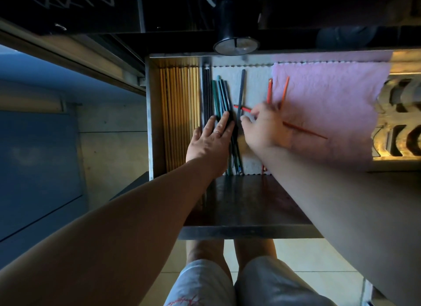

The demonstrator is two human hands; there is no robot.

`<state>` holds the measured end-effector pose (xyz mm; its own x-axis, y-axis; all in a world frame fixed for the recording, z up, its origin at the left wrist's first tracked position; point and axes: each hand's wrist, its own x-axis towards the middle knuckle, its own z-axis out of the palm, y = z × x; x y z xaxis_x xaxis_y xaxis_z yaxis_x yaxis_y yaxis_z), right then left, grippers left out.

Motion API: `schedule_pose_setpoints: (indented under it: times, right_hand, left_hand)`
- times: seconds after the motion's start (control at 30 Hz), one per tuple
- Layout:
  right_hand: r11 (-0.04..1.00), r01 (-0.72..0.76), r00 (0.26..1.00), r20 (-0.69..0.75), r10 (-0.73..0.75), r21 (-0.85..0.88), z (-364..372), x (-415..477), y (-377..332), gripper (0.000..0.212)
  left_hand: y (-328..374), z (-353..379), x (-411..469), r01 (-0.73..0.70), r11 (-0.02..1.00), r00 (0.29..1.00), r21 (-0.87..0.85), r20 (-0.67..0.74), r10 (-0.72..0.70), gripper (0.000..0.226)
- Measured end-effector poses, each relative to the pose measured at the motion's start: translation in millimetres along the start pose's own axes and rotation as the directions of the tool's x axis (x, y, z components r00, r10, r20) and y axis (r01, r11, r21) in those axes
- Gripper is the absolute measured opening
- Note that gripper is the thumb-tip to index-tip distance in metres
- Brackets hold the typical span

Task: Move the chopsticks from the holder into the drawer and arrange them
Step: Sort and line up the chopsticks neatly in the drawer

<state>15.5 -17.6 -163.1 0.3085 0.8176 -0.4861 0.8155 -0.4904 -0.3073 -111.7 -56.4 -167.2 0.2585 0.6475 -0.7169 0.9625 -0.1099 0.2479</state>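
The open drawer (150, 114) holds rows of chopsticks. Yellow wooden ones (180, 105) fill its left side, black ones (206, 94) lie beside them, then teal ones (219, 94). My left hand (210, 137) lies flat with straight fingers on the teal and black chopsticks. My right hand (264, 128) pinches a red chopstick (305, 130) that lies slanted across a dark grey chopstick (241, 91). Two more orange-red chopsticks (270, 89) lie near the pink cloth. The black holder (234, 30) lies on its side on the counter behind the drawer, its opening facing me.
A pink cloth (330, 105) covers the drawer's right half, and a white liner (255, 82) lies under the loose chopsticks. The drawer's metal front edge (248, 231) is near my legs. A patterned golden surface (401, 123) shows at far right.
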Motion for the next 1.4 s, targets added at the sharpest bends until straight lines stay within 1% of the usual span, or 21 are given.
schedule_pose_setpoints:
  times: [0.03, 0.07, 0.1, 0.17, 0.23, 0.27, 0.33, 0.4, 0.5, 0.57, 0.63, 0.7, 0.73, 0.77, 0.83, 0.87, 0.93, 1.03, 1.17, 1.4]
  right_hand:
    - [0.997, 0.068, 0.997, -0.028, -0.069, -0.026, 1, 2, 0, 0.028]
    - [0.99, 0.118, 0.993, -0.024, -0.12, -0.071, 2, 5, 0, 0.029]
    - [0.983, 0.14, 0.99, 0.002, -0.141, -0.12, 4, 9, 2, 0.029]
    - [0.962, 0.162, 0.987, 0.055, -0.153, -0.218, 9, 19, 8, 0.024]
    - [0.931, 0.178, 0.984, 0.057, -0.168, -0.319, 12, 27, 14, 0.02]
    - [0.927, 0.174, 0.985, 0.054, -0.166, -0.331, 12, 30, 15, 0.021]
    - [0.94, 0.145, 0.989, 0.051, -0.136, -0.31, 9, 32, 17, 0.023]
    - [0.942, 0.122, 0.992, 0.029, -0.119, -0.312, 6, 33, 21, 0.02]
    - [0.938, 0.134, 0.991, 0.019, -0.135, -0.319, 1, 32, 28, 0.02]
    - [0.939, 0.139, 0.99, 0.025, -0.138, -0.314, -3, 30, 30, 0.025]
    - [0.947, 0.194, 0.981, 0.03, -0.192, -0.255, -7, 26, 25, 0.031]
    - [0.937, 0.28, 0.96, 0.074, -0.271, -0.209, -6, 20, 17, 0.022]
    - [0.933, 0.302, 0.952, 0.111, -0.285, -0.198, -3, 17, 13, 0.017]
    - [0.939, 0.29, 0.952, 0.157, -0.263, -0.186, 1, 14, 10, 0.016]
    - [0.964, 0.213, 0.953, 0.251, -0.17, -0.157, 7, 8, 4, 0.019]
    - [0.975, 0.177, 0.953, 0.272, -0.136, -0.133, 9, 6, 2, 0.022]
    - [0.988, 0.128, 0.956, 0.275, -0.101, -0.081, 10, 6, -2, 0.026]
    - [0.996, 0.075, 0.961, 0.272, -0.059, -0.05, 8, 8, -7, 0.029]
    - [1.0, -0.007, 0.955, 0.298, 0.005, 0.006, 8, 7, -8, 0.024]
    - [0.995, -0.095, 0.948, 0.309, 0.077, 0.044, 15, 5, -8, 0.023]
  left_hand:
    - [-2, 1, 0, -0.014, 1.0, 1.0, 0.013, 0.001, 0.014, 0.091]
    - [-3, 1, 1, -0.029, 0.999, 1.0, 0.021, 0.002, 0.029, 0.089]
    - [-3, 1, 2, -0.045, 0.999, 0.999, 0.026, 0.003, 0.045, 0.087]
    - [-2, 0, 5, -0.069, 0.997, 0.998, 0.031, 0.005, 0.068, 0.082]
    - [-1, 0, 6, -0.072, 0.997, 0.997, 0.028, 0.003, 0.072, 0.081]
    - [0, 0, 7, -0.069, 0.997, 0.998, 0.029, 0.001, 0.069, 0.082]
    - [0, 2, 6, -0.06, 0.997, 0.998, 0.039, -0.002, 0.06, 0.083]
    - [0, 3, 5, -0.054, 0.998, 0.998, 0.039, -0.01, 0.054, 0.085]
    - [1, 5, 3, -0.065, 0.997, 0.998, 0.032, -0.003, 0.065, 0.088]
    - [1, 6, 1, -0.07, 0.997, 0.998, 0.041, -0.004, 0.07, 0.088]
    - [1, 7, 0, -0.06, 0.997, 0.998, 0.041, 0.001, 0.06, 0.087]
    - [1, 8, -2, -0.049, 0.997, 0.999, 0.055, 0.009, 0.049, 0.087]
    - [0, 8, -3, -0.044, 0.997, 0.999, 0.063, 0.011, 0.044, 0.087]
    - [-2, 8, -4, -0.039, 0.997, 0.999, 0.065, 0.01, 0.039, 0.087]
    - [-4, 8, -4, -0.032, 0.997, 0.999, 0.075, 0.001, 0.032, 0.086]
    - [-5, 8, -4, -0.032, 0.995, 0.999, 0.09, -0.005, 0.032, 0.085]
    - [-6, 9, -4, -0.028, 0.992, 0.999, 0.121, -0.022, 0.031, 0.084]
    - [-8, 7, -3, -0.002, 0.993, 0.999, 0.115, -0.033, 0.006, 0.083]
    - [-13, 7, -4, -0.003, 0.993, 0.999, 0.119, -0.045, 0.008, 0.085]
    - [-13, 7, -3, 0.042, 0.993, 0.999, 0.108, -0.036, -0.039, 0.085]
